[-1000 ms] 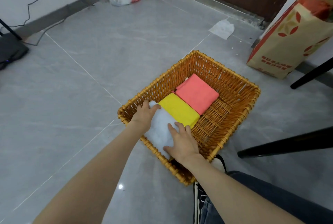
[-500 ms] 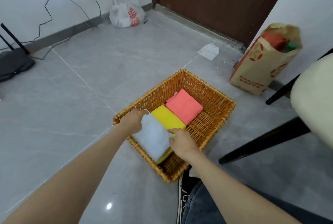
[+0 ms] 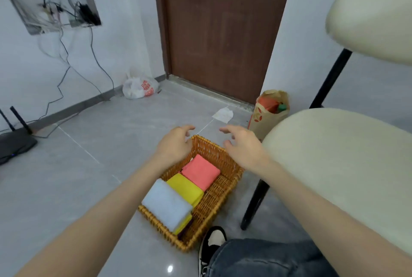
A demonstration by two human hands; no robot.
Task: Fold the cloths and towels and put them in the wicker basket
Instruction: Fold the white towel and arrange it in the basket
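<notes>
Three folded cloths lie in a row in the wicker basket on the floor: white cloth nearest the person, then yellow cloth, then pink cloth. The left hand and right hand hover over the far end, each grip loosely spread and holding nothing. The pink cloth lies closest beneath them.

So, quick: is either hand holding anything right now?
Left hand: open, fingers relaxed, holding nothing.
Right hand: open, fingers relaxed, holding nothing.
</notes>
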